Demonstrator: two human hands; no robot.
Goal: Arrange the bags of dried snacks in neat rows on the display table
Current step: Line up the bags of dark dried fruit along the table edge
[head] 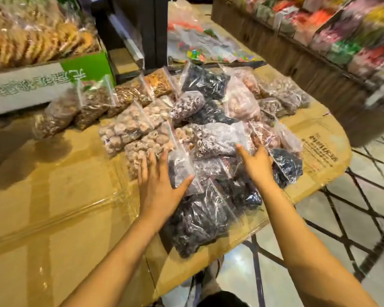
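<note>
head view: left hand [157, 187] and right hand [256, 167], fingers [145, 165] straight, press bags [217, 138] near carton [31, 85]

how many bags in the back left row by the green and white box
4, running left to right: first bag, second bag, third bag, and the orange-brown fourth bag. More may be hidden behind them.

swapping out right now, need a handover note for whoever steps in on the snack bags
Left hand: open, fingers flat beside a dark-snack bag, thumb on it.
Right hand: open, fingertips on the greyish bag.
Done: brown bags stand in a rough row along the box.
Left: the middle bags lie heaped and overlapping, and the dark bags are piled at the near edge of the table. Sort them into rows.
</note>
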